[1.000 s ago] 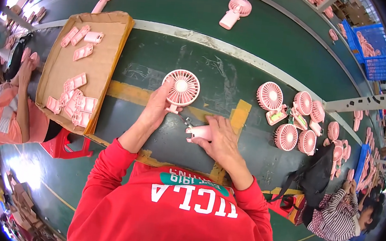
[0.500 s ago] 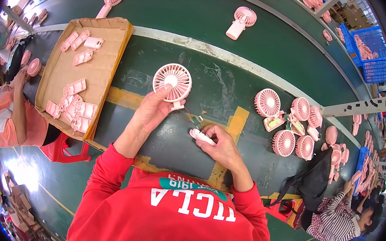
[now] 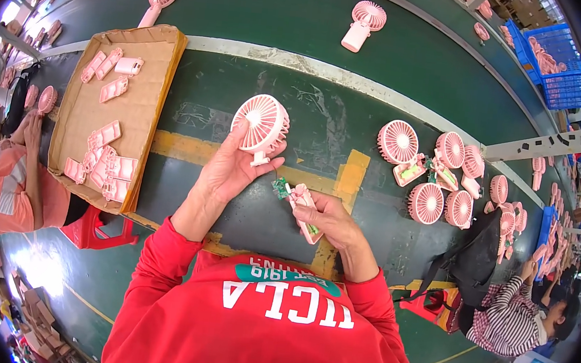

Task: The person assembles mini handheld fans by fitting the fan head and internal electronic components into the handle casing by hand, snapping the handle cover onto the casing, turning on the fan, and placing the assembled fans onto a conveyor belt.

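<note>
Mostly pink: fan head [image 3: 265, 124], handle [image 3: 311, 231] (green inside).

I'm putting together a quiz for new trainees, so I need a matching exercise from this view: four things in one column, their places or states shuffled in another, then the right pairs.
Things
1. Left hand
2. Cardboard tray
3. Right hand
4. Blue basket

Places or states
A. At the upper right of the picture
B. Holds a pink handle whose inside shows green
C. On the left side, with loose pink shells in it
D. Holds a round pink fan

Right pairs: 1-D, 2-C, 3-B, 4-A
</note>
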A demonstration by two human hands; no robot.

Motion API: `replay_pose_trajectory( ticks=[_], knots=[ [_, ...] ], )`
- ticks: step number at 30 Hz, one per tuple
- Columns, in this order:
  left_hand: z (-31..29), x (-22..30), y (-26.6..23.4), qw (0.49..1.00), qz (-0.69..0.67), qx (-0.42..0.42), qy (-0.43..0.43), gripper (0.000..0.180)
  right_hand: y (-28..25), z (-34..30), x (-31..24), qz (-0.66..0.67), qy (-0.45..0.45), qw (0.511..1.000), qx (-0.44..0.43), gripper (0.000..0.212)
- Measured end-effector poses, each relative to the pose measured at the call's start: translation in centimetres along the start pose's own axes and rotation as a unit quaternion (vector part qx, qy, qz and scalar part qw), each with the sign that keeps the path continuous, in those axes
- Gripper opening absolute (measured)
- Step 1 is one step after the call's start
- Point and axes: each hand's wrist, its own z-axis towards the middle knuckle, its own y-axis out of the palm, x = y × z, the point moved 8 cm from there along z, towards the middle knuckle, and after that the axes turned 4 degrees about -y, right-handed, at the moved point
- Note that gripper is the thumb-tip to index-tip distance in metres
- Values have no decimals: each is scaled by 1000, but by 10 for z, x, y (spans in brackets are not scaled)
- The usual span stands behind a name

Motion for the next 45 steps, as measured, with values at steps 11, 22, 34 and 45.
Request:
replay_pose_trajectory(
  ticks=[11,22,34,45],
  knots=[
    [-29,-32,41,996,16,-68,-61,52,-5,8,1,179,25,979,93,31],
    [-14,-28,23,980,168,46,99,36,20,4,-7,49,-26,993,108,29],
    [-12,-36,11,987,151,41,38,36,21,8,-11,6,-133,984,115,22],
    [-45,-23,60,647,681,-44,340,33,-11,27,11,-48,-126,976,172,20]
  ],
)
